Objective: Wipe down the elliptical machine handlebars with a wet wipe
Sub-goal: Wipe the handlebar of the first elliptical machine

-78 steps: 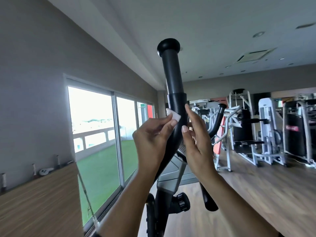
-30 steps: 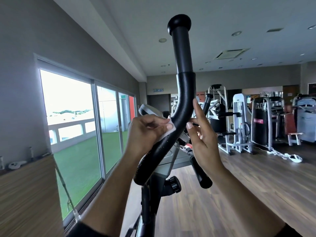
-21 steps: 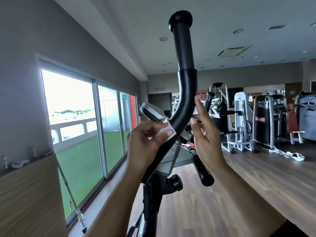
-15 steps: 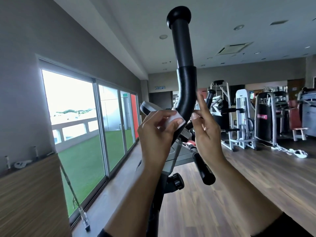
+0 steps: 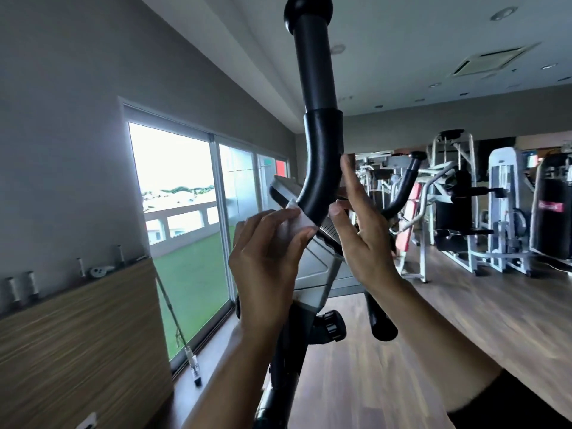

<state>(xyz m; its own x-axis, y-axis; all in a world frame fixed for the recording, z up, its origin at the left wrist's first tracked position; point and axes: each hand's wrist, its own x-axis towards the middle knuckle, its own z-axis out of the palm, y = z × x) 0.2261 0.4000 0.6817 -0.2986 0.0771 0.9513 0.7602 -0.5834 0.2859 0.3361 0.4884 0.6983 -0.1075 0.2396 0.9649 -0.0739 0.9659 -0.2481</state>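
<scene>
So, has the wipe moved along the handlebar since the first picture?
Yes. The wipe slid down the handlebar: it was just under the top edge of the thick sleeve, now it sits low on the bend, held by the left hand.

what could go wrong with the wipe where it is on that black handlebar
1. The left hand only pinches the small white wet wipe between thumb and fingertips against the curved black padded handlebar; it may slip free and drop.
2. The wipe sits low at the bend, so the stretch above it, up to the round black end cap, could get missed.
3. The bare right hand lies open alongside the bar and may smear wiped patches.
</scene>
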